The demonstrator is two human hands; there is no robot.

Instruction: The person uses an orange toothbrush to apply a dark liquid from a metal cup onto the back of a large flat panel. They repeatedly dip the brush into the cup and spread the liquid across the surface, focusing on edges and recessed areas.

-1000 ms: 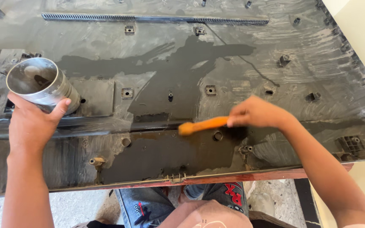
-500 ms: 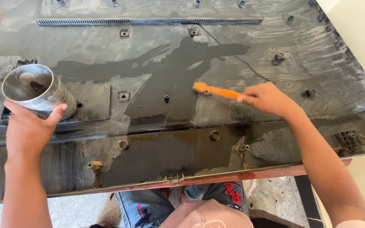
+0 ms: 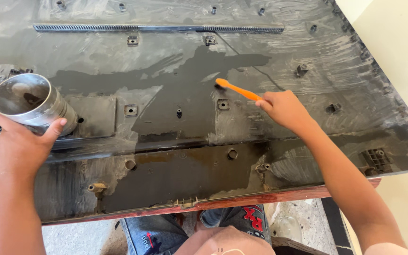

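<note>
**Orange brush on the wet panel, steel cup held at the left**

Across the reddish wooden bench [image 3: 270, 198] lies a large dark plastic panel [image 3: 336, 61], its inner face up, covering nearly the whole view. Small square clips and round screw posts stud its surface, and a long ribbed vent strip [image 3: 157, 28] runs along the far side. Much of the panel is dull and streaked with grey smears, while a darker wet patch [image 3: 190, 94] spreads over the middle and down toward the near edge.

On the right, the right hand [image 3: 284, 109] is clenched around the handle of an orange brush [image 3: 237, 89]. The brush points to the far left of the hand, and its head rests on the panel at the right edge of the wet patch, just beyond a square clip. The forearm reaches in from the near right corner.

On the left, the left hand [image 3: 21, 146] grasps a shiny steel cup [image 3: 31, 105] from the near side, thumb pressed against its wall. The cup is tilted, its open mouth facing up and to the left, and it sits over the left part of the panel beside a flat rectangular recess. Whether its base touches the panel cannot be told.

Below the near edge of the bench, the person's knees in patched jeans [image 3: 242, 219] show above a pale floor.
</note>
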